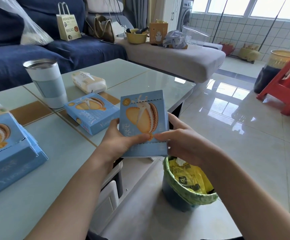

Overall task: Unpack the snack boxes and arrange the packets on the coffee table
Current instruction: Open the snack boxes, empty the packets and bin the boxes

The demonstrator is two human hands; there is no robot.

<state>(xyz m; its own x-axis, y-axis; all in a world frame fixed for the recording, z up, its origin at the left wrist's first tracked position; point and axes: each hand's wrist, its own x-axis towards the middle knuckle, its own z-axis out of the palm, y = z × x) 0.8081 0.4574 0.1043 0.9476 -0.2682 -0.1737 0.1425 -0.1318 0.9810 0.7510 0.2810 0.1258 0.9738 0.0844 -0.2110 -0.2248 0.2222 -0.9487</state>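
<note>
- left hand (121, 141): we hold the held box (143, 122) from its left side, thumb pressed on the front face near the tear strip.
- right hand (177, 144): we pinch the lower front edge by the perforated line, other fingers behind the box.
- held box: sealed, upright, over the coffee table (57, 153) edge.
- step, as we judge: opening; next calls for tearing the strip.
- flat box (91, 112): shut, lying on the table; contents unseen.
- large box (7, 153): flap lifted; contents not visible.
- tumbler (45, 82): lidded.
- bin (185, 186): lined green, holds yellow bag.
</note>
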